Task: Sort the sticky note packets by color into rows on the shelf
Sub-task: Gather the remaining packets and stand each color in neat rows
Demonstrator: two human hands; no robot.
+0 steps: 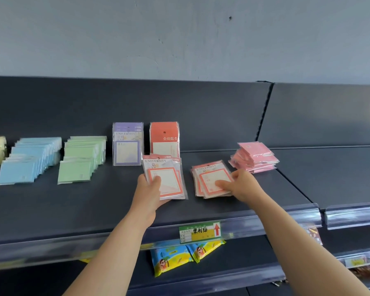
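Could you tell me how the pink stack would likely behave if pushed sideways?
The pink stack lies fanned and uneven, so it would probably shear apart rather than slide whole. Its glossy wrappers look slippery. The thin packets seem light.

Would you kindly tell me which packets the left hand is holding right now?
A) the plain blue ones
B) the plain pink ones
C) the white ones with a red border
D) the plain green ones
C: the left hand grips a few white packets with a red border, thumb across their front, while the right hand grasps a second stack of the same kind lying on the shelf.
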